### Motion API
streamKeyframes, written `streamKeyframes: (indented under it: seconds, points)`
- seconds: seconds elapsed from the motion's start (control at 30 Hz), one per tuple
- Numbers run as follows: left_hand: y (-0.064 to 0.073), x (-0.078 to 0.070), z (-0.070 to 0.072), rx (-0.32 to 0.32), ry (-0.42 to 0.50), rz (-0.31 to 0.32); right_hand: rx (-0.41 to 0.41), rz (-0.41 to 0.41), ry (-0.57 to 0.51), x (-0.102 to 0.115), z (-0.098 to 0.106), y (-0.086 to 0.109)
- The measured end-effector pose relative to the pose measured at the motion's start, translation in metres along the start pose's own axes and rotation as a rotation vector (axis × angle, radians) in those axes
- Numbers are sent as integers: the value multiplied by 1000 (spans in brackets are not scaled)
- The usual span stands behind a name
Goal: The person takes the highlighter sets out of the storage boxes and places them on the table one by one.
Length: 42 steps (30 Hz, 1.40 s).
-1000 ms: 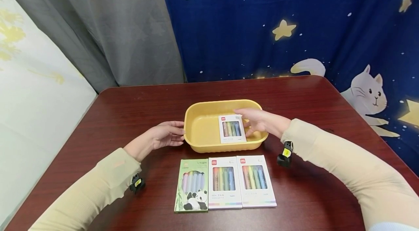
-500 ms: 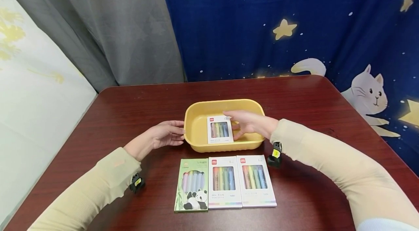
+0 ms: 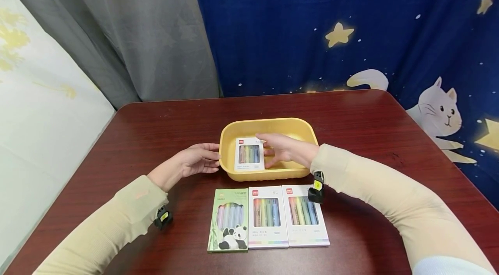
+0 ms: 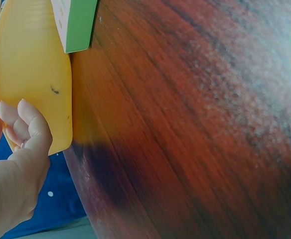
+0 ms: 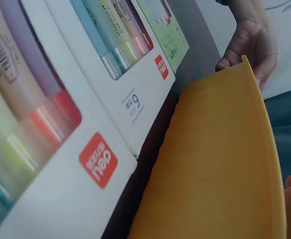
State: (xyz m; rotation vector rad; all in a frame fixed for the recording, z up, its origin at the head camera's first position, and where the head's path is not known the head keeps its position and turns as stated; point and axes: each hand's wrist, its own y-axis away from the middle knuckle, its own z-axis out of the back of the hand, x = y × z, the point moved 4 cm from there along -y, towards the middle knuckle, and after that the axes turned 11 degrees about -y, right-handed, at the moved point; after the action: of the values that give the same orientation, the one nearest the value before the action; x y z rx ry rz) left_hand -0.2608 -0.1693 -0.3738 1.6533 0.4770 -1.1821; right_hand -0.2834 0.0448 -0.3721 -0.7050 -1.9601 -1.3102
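A yellow plastic basket sits on the table, with a white box of highlighters lying in its left half. My right hand reaches into the basket and grips that box at its right side, one finger over the top corner. At the basket's left end my left hand rests its fingertips on the outer wall; the left wrist view shows its bent fingers against the yellow side. In front of the basket lie a green panda pen box and two white highlighter boxes, side by side.
The dark red wooden table ends at a grey curtain and a blue star curtain. A black wrist camera on the right sleeve hangs over the rightmost box. The right wrist view shows the basket wall close beside the boxes.
My right hand has slid the highlighter box leftward inside the basket, from the right of its middle to the left half. The left hand and the three boxes in front have stayed put.
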Motion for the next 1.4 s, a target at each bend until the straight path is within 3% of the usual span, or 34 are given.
streamKeyframes:
  seconds: [0.63,0.9,1.1,1.4]
  points:
    - [0,-1,-1,-1,-1,10,2,4,-85,0,-7,-2]
    - [0,0,0,-8,5,9,15,27,-24,1,-5,-5]
    - [0,1,1,1,0,-3,14,18,-70,3,-1,-6]
    - [0,1,1,-7,1,4,37,28,-49,5,1,-10]
